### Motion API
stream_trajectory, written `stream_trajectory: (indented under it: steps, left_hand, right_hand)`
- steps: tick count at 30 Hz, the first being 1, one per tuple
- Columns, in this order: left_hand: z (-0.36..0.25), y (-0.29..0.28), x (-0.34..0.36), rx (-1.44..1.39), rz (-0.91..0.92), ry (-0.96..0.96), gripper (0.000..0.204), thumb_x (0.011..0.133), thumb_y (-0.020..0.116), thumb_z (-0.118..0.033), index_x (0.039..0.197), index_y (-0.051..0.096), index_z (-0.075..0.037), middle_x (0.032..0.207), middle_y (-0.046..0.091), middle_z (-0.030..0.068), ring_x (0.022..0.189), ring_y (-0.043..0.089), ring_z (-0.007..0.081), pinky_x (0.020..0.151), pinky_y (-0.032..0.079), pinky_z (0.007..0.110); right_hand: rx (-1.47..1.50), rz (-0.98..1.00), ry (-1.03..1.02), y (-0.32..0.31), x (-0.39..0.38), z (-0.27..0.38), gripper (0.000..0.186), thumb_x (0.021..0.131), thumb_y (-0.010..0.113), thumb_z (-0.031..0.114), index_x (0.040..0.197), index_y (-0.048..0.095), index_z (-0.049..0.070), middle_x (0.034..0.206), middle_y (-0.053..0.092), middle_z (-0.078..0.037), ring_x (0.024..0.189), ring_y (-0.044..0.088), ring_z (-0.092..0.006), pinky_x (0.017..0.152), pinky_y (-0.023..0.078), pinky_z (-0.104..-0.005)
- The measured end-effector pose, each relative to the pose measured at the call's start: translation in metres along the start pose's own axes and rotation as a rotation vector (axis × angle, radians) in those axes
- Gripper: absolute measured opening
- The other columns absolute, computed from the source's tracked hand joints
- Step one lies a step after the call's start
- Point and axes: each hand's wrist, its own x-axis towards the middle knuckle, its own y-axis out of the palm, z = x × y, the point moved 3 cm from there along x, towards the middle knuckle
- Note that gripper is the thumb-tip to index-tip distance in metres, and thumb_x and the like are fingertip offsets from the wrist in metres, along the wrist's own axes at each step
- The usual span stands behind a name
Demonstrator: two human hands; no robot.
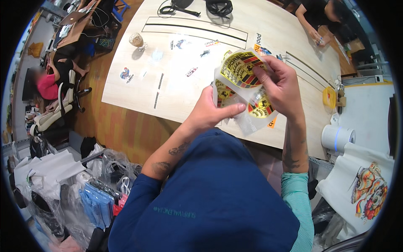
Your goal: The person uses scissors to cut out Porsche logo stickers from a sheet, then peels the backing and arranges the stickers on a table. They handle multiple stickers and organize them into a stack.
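Observation:
Over the near side of the table I hold several clear-backed sticker sheets with yellow, red and black crest prints. My right hand (pixel 282 86) pinches the upper crest sticker (pixel 240 70) by its right side, thumb on top. Beneath it, my left hand (pixel 212 110) grips the stack at the lower left, its thumb lying across the sheets. A second crest sticker (pixel 259 107) shows below the upper one, and part of another (pixel 223 93) shows by my left fingers. The fingers under the sheets are hidden.
Small printed decals, such as a red and blue one (pixel 125 73), lie scattered on the pale table (pixel 138 92). A stemmed glass (pixel 137 40) stands at its left. Dark straps (pixel 218 7) lie at the back. A white cylindrical device (pixel 338 138) is at right. Two people sit farther off.

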Motion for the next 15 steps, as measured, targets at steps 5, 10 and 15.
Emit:
stream_trajectory:
  steps: [5, 10, 15]
  left_hand:
    - [0.014, -0.005, 0.001, -0.017, -0.211, -0.044, 0.045, 0.086, 0.075, -0.007, 0.126, 0.055, 0.004, 0.111, 0.068, 0.0131, 0.099, 0.068, 0.0173, 0.086, 0.057, 0.034]
    - [0.003, 0.0, 0.008, -0.099, -0.389, 0.228, 0.034, 0.091, 0.068, -0.007, 0.121, 0.058, 0.006, 0.108, 0.069, 0.0136, 0.095, 0.068, 0.0166, 0.084, 0.056, 0.032]
    - [0.009, 0.004, 0.009, -0.044, -0.366, 0.232, 0.036, 0.09, 0.069, -0.007, 0.123, 0.056, 0.004, 0.11, 0.068, 0.0126, 0.097, 0.066, 0.0158, 0.086, 0.055, 0.031]
  right_hand:
    - [0.034, -0.418, -0.198, -0.019, -0.006, -0.002, 0.018, 0.1, 0.062, 0.009, 0.111, 0.064, -0.005, 0.1, 0.071, -0.007, 0.092, 0.064, -0.008, 0.082, 0.051, -0.0234]
    - [0.288, -0.569, -0.042, -0.005, -0.045, -0.03, 0.011, 0.1, 0.06, 0.011, 0.104, 0.065, 0.002, 0.086, 0.068, -0.001, 0.066, 0.055, -0.0004, 0.058, 0.043, -0.0168]
    - [0.605, -0.57, 0.126, 0.036, -0.05, -0.061, 0.015, 0.101, 0.06, 0.014, 0.113, 0.061, 0.004, 0.093, 0.069, 0.0, 0.069, 0.056, -0.0012, 0.055, 0.042, -0.0174]
